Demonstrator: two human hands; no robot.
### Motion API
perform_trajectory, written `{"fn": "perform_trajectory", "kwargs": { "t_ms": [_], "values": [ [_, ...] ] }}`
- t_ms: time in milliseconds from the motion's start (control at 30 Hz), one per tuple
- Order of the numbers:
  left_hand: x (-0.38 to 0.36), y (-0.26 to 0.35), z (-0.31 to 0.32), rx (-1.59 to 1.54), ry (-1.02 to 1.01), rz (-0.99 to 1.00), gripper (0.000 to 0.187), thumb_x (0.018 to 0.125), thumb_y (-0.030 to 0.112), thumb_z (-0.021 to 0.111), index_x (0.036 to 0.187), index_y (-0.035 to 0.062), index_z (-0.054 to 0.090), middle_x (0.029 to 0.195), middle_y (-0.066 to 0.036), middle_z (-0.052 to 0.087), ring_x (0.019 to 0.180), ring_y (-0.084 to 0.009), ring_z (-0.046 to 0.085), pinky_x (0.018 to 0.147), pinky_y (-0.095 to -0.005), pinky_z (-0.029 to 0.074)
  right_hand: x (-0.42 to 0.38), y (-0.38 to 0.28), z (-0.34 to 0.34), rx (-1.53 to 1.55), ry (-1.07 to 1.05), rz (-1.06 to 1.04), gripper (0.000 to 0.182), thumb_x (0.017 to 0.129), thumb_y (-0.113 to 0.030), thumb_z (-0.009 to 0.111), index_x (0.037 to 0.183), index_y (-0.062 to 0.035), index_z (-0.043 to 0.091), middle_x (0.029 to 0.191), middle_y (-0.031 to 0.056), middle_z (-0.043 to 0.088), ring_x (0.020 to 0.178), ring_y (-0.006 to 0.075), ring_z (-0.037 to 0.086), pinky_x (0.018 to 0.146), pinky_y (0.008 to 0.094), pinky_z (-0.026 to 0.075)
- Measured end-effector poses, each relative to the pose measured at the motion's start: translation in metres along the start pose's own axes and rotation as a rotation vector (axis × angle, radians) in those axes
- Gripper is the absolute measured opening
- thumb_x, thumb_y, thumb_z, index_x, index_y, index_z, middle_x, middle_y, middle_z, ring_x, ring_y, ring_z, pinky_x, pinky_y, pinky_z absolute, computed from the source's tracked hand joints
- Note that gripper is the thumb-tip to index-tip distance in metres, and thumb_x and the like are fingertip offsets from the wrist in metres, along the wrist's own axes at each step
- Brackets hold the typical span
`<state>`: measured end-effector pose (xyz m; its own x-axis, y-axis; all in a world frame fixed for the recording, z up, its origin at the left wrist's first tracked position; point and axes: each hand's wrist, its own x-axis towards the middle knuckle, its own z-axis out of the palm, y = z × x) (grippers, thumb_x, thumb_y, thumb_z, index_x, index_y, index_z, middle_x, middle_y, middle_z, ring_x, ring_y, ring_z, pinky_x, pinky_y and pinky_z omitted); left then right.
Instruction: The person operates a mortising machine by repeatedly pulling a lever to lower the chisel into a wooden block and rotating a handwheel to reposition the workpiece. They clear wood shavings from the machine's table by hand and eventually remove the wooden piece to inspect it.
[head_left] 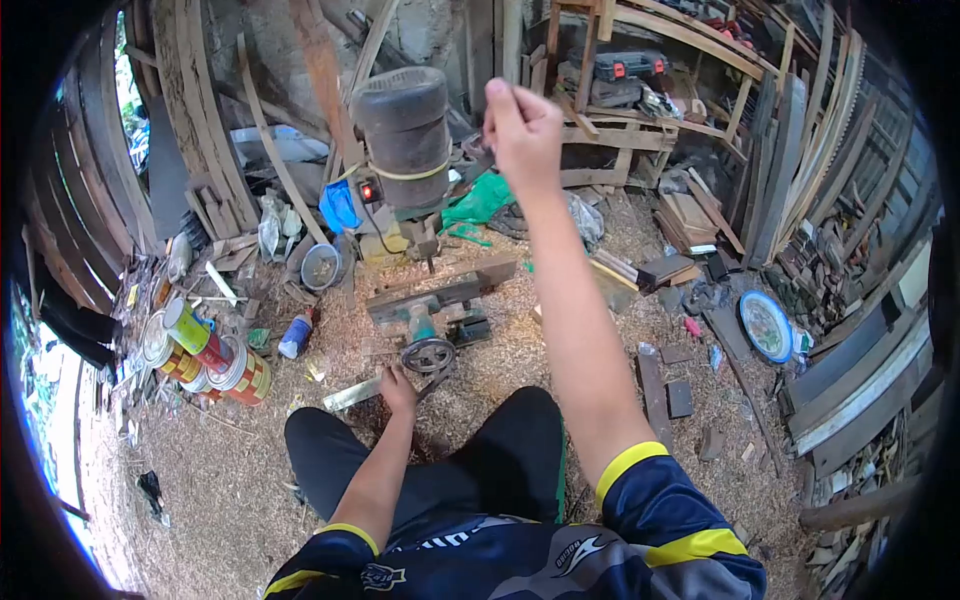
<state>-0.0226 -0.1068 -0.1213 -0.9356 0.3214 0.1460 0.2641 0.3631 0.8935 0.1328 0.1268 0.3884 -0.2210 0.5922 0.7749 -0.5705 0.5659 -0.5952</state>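
A dark drilling machine with a large motor housing (403,130) stands in front of me. Its bit (431,262) points down over a vise (425,298) on the machine's bed. My right hand (527,138) is raised beside the motor, closed in a fist; whatever lies inside it is hidden by the fingers. Low in front of my knees, my left hand (398,390) is closed just below the rim of the metal handwheel (429,355). A pale strip of wood (352,395) lies left of those fingers, and I cannot tell what they grip.
Wood shavings (230,480) cover the floor. Stacked paint buckets (242,370) and a blue bottle (296,336) stand at the left. To the right are dark wood blocks (679,399) and a round blue-rimmed basin (766,326). Planks (790,150) lean along the walls.
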Motion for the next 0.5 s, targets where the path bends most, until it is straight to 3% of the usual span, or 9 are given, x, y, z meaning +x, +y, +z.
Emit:
{"fn": "perform_trajectory", "kwargs": {
  "t_ms": [133,233,333,467,500],
  "values": [
    [-0.002,0.017,0.006,0.191,0.071,0.095,0.037,0.107,0.025,0.048,0.104,-0.0071,0.066,0.101,-0.029,0.066,0.094,-0.051,0.06,0.084,-0.0566,0.048,0.0,0.005,0.001,-0.027,0.021,-0.074,0.049,0.108,-0.028,0.061,0.065,-0.0054,0.053,0.058,-0.0008,0.051,0.048,0.0071,0.042,0.047,0.0263,0.031],
    [-0.007,0.014,0.016,0.396,0.153,0.133,0.035,0.108,0.025,0.045,0.104,-0.0017,0.068,0.114,-0.025,0.065,0.106,-0.047,0.059,0.091,-0.0562,0.046,-0.001,0.004,0.007,0.048,0.056,-0.08,0.046,0.107,-0.025,0.061,0.067,-0.0044,0.054,0.057,-0.0002,0.049,0.047,0.0085,0.043,0.048,0.0278,0.033],
    [-0.012,0.013,0.012,0.458,0.074,0.194,0.033,0.107,0.026,0.046,0.109,0.0005,0.067,0.118,-0.023,0.064,0.113,-0.0426,0.057,0.094,-0.0554,0.043,0.0,0.012,0.004,0.12,0.068,-0.086,0.044,0.107,-0.025,0.062,0.068,-0.0037,0.058,0.057,-0.0022,0.051,0.049,0.0053,0.044,0.046,0.0257,0.031],
    [-0.017,-0.035,0.014,0.506,-0.031,0.28,0.032,0.105,0.027,0.047,0.112,0.0013,0.065,0.126,-0.024,0.059,0.12,-0.0437,0.052,0.101,-0.0585,0.037,0.001,0.013,0.007,0.203,0.035,-0.159,0.047,0.108,-0.021,0.057,0.064,-0.0027,0.052,0.054,0.0005,0.044,0.045,0.0089,0.04,0.045,0.0269,0.03],
    [-0.017,-0.066,0.023,0.537,-0.054,0.264,0.036,0.102,0.03,0.052,0.119,-0.0003,0.062,0.131,-0.025,0.057,0.125,-0.046,0.049,0.105,-0.0606,0.034,0.002,0.016,0.006,0.219,0.027,-0.211,0.047,0.108,-0.02,0.055,0.064,-0.0027,0.051,0.053,0.0007,0.043,0.045,0.0091,0.038,0.045,0.0276,0.031]
  ]
}}
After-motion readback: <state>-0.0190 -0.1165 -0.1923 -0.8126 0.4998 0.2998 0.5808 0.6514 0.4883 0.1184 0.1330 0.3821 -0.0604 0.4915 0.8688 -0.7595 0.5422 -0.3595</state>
